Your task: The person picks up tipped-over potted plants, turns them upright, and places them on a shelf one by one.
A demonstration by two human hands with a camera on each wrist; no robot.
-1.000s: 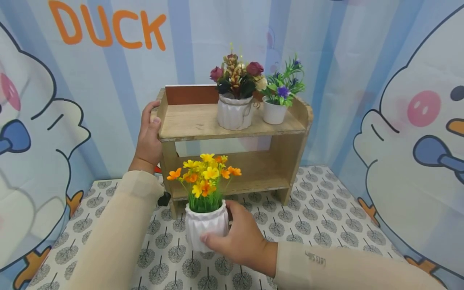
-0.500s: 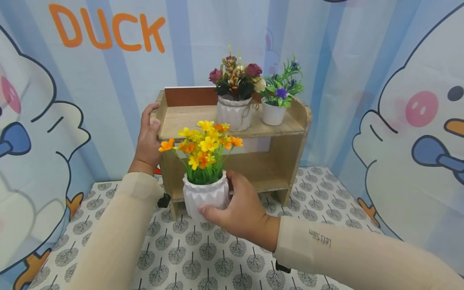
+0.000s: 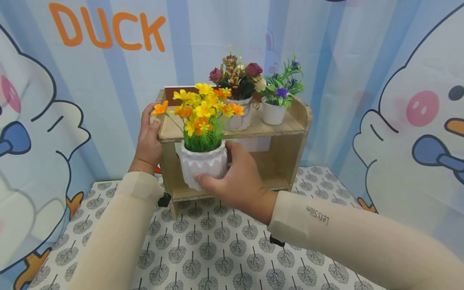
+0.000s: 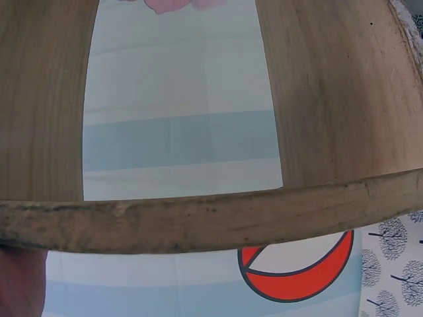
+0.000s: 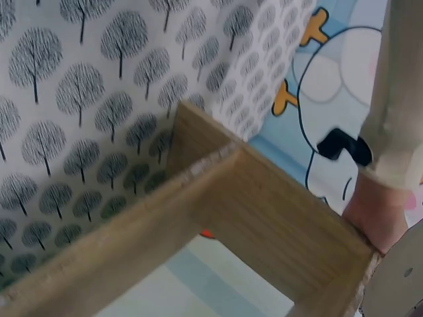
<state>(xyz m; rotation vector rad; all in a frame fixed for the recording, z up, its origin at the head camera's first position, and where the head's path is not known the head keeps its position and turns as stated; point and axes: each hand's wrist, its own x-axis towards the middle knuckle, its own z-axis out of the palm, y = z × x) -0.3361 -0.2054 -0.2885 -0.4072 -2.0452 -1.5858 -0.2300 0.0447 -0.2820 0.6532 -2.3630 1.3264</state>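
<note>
My right hand (image 3: 232, 177) grips a white ribbed pot of yellow and orange flowers (image 3: 203, 161) and holds it in the air in front of the wooden shelf (image 3: 290, 133), about level with the top board. My left hand (image 3: 148, 139) clasps the shelf's left end, thumb on the top board's edge. In the left wrist view only the shelf's wooden boards (image 4: 198, 221) fill the frame. The right wrist view shows the shelf's lower frame (image 5: 264, 218) and my left wrist (image 5: 377, 214) beyond it.
On the top board stand a white pot of dark red flowers (image 3: 237, 114) and a small white pot with purple flowers (image 3: 273, 112). The shelf sits on a tree-patterned cloth (image 3: 224, 249). Cartoon duck curtains (image 3: 409, 121) close in the back and sides.
My right hand has lifted the yellow flower pot from the cloth up to the height of the top board. The left hand has stayed on the shelf's end.
</note>
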